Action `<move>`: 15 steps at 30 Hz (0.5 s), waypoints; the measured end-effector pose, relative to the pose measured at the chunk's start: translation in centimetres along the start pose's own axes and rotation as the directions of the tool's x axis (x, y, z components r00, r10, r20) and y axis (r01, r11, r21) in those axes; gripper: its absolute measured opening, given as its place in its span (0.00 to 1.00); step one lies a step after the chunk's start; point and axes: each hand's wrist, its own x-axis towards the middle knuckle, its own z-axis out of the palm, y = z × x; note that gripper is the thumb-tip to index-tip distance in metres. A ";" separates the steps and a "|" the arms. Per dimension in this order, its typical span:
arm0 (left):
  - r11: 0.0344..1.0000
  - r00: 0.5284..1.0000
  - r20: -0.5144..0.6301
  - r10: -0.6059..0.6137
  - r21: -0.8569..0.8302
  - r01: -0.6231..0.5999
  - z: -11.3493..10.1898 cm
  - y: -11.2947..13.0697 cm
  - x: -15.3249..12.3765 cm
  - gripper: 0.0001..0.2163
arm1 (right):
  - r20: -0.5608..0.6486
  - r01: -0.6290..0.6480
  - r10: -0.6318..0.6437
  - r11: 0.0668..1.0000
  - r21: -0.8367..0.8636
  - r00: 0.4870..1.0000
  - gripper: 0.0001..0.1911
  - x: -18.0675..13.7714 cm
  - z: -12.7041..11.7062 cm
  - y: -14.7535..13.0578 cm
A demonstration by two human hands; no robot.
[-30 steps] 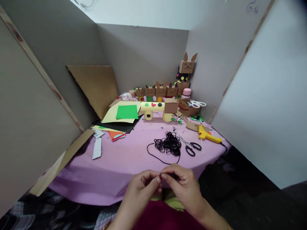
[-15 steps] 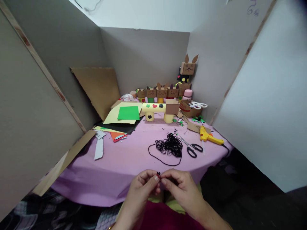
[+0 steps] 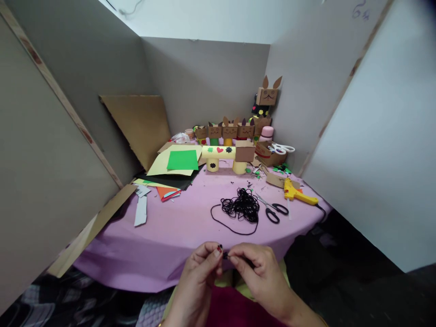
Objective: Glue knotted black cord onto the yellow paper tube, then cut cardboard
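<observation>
Over the table's front edge, my left hand (image 3: 204,268) pinches one end of a short piece of black cord (image 3: 225,255) between thumb and fingers. My right hand (image 3: 257,270) has its thumb and forefinger closed on the other end; most of the piece is hidden by fingertips. Beyond the hands lies a loose tangle of black cord (image 3: 241,206), one strand looping toward me. Black-handled scissors (image 3: 274,212) rest just right of it, blades partly apart. Behind stands a yellow paper-tube animal body (image 3: 218,153) with a brown box head (image 3: 244,151).
A yellow glue gun (image 3: 299,194) lies at the right by a cardboard strip. Coloured paper sheets (image 3: 183,160) are stacked at left. Several box-headed cat figures (image 3: 230,131) line the back, near a carton (image 3: 269,156) holding white scissors (image 3: 283,148). Partition walls enclose the purple-covered table (image 3: 177,222).
My left fingertips have shifted slightly left, away from the right hand, and the gap between them shows more of the black cord piece. Objects on the table stay put.
</observation>
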 end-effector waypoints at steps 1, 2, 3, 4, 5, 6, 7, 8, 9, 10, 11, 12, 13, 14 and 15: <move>1.000 1.000 0.001 0.001 -0.005 -0.001 0.0 0.0 0.0 0.09 | 0.008 -0.001 0.001 1.000 -0.003 1.000 0.10 0.0 0.0 0.0; 1.000 1.000 0.003 0.002 -0.010 -0.002 0.0 0.0 0.0 0.09 | 0.019 -0.005 0.005 1.000 -0.001 1.000 0.10 0.0 -0.1 0.0; 1.000 1.000 0.001 0.005 -0.014 -0.005 0.0 0.0 0.1 0.09 | 0.027 -0.016 0.015 1.000 0.010 1.000 0.10 0.0 -0.1 0.1; 1.000 1.000 -0.006 0.013 -0.014 -0.013 0.1 0.1 0.1 0.08 | 0.026 -0.030 0.029 0.999 0.029 0.999 0.10 0.0 -0.1 0.1; 1.000 1.000 -0.012 0.017 -0.006 -0.017 0.1 0.2 0.2 0.08 | 0.020 -0.047 0.046 0.998 0.052 0.999 0.10 0.0 -0.1 0.2; 1.000 1.000 -0.014 0.017 0.009 -0.017 0.2 0.3 0.3 0.08 | 0.011 -0.065 0.064 0.995 0.076 0.998 0.10 0.0 -0.1 0.3; 0.999 1.000 -0.012 0.012 0.030 -0.011 0.2 0.5 0.4 0.08 | 0.001 -0.084 0.084 0.991 0.101 0.996 0.10 0.1 -0.1 0.5; 0.999 1.000 -0.006 0.000 0.051 0.001 0.3 0.6 0.5 0.09 | -0.008 -0.103 0.105 0.987 0.121 0.994 0.10 0.1 -0.1 0.6; 0.998 1.000 0.002 -0.018 0.066 0.018 0.4 0.7 0.6 0.09 | -0.015 -0.120 0.123 0.983 0.137 0.992 0.09 0.1 -0.1 0.7; 0.997 0.999 0.009 -0.039 0.071 0.038 0.5 0.9 0.6 0.09 | -0.018 -0.134 0.138 0.980 0.150 0.990 0.09 0.2 -0.1 0.8; 0.997 0.999 0.012 -0.053 0.064 0.053 0.6 1.0 0.6 0.10 | -0.015 -0.147 0.152 0.975 0.165 0.988 0.09 0.2 0.0 0.9; 0.997 0.998 0.010 -0.061 0.047 0.061 0.6 1.1 0.6 0.11 | -0.011 -0.158 0.163 0.970 0.182 0.987 0.09 0.2 0.0 1.0; 0.997 0.998 0.007 -0.067 0.031 0.067 0.7 1.2 0.4 0.12 | -0.009 -0.166 0.172 0.966 0.197 0.985 0.09 0.2 0.0 1.1; 0.997 0.998 0.003 -0.069 0.016 0.069 0.8 1.2 0.3 0.13 | -0.007 -0.171 0.176 0.963 0.207 0.984 0.09 0.1 0.0 1.2; 0.997 0.997 -0.003 -0.072 0.008 0.072 0.8 1.3 0.2 0.13 | -0.006 -0.176 0.181 0.961 0.214 0.983 0.09 0.1 0.1 1.2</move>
